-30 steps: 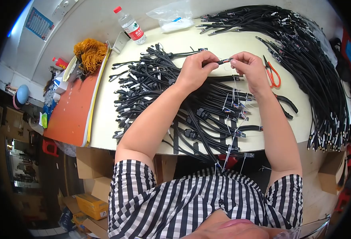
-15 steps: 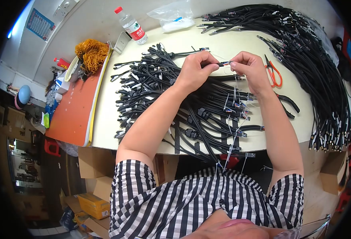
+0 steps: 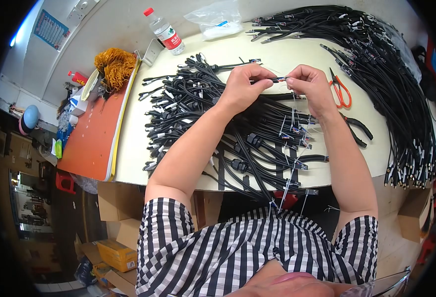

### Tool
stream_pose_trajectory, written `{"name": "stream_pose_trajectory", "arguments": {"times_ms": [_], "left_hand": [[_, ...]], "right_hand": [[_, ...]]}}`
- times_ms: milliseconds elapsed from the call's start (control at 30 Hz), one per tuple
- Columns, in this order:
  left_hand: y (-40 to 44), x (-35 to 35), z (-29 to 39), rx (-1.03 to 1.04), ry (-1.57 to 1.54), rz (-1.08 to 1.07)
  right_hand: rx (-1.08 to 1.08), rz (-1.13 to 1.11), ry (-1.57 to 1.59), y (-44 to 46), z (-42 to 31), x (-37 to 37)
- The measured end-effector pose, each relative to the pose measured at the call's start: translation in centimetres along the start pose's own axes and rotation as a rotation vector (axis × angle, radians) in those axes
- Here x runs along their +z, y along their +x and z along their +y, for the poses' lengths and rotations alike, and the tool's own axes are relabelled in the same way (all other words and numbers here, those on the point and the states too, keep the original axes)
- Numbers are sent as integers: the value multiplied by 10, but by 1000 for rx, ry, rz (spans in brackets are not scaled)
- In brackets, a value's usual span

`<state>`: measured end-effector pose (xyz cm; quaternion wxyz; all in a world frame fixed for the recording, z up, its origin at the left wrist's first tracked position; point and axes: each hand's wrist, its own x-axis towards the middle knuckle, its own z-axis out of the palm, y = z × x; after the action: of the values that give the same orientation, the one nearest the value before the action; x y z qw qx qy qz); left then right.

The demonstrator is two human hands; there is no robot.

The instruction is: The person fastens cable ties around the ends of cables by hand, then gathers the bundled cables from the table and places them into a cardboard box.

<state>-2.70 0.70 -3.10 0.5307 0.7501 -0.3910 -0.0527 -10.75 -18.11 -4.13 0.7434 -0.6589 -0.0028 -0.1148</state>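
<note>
The cable [image 3: 280, 79] is held up between the two hands, over the far side of a large spread of black cables [image 3: 191, 115] on the pale tabletop [image 3: 129, 161]. The left hand [image 3: 243, 90] pinches it between thumb and fingers, palm turned down, with the other fingers curled under. The right hand [image 3: 313, 90] pinches at the end where coloured wires show, its thumb and index finger close together and the remaining fingers folded; the exact contact there is too small to tell.

Both elbows are bent. The left forearm slants forward and inward across the spread, while the right rises more steeply, leaning slightly inward, so that the fingertips nearly meet. Just beside the right wrist, on its outer side, lie orange-handled snips [image 3: 341, 94], with black-handled pliers [image 3: 358, 129] nearer the body. Farther right, a second mass of cables [image 3: 393, 106] curves around the tabletop's edge.
</note>
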Motion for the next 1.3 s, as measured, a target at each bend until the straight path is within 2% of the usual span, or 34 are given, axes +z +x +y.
{"name": "stream_pose_trajectory", "arguments": {"times_ms": [133, 233, 300, 400, 533, 633, 800, 933, 1000, 1100, 1200, 1300], "left_hand": [[-1, 1, 0, -59, -82, 46], [-1, 3, -2, -21, -100, 101], [2, 3, -6, -76, -125, 79], [4, 1, -8, -120, 3, -20], [4, 2, -7, -131, -18, -28], [3, 4, -8, -26, -52, 33], [1, 0, 0, -169, -214, -36], [1, 5, -4, -124, -56, -16], [1, 5, -6, 103, 43, 46], [-2, 12, -1, 65, 16, 167], [-2, 3, 4, -47, 91, 82], [-2, 5, 2, -45, 21, 92]], "right_hand": [[24, -1, 21, 1, 1, 1], [-85, 53, 38, 2, 6, 4], [-170, 101, -69, 3, 9, 3], [-173, 76, -97, 5, 11, 0], [-160, 71, -101, 3, 8, 1], [-156, 50, -112, 2, 6, 0], [-120, 28, -70, 1, 5, 3], [-110, 60, -88, 3, 8, 1], [-132, 85, -82, 3, 8, 0], [-129, 96, -76, 2, 6, 0], [-145, 95, -78, 3, 7, -1], [-169, 88, -69, 3, 8, 0]]}}
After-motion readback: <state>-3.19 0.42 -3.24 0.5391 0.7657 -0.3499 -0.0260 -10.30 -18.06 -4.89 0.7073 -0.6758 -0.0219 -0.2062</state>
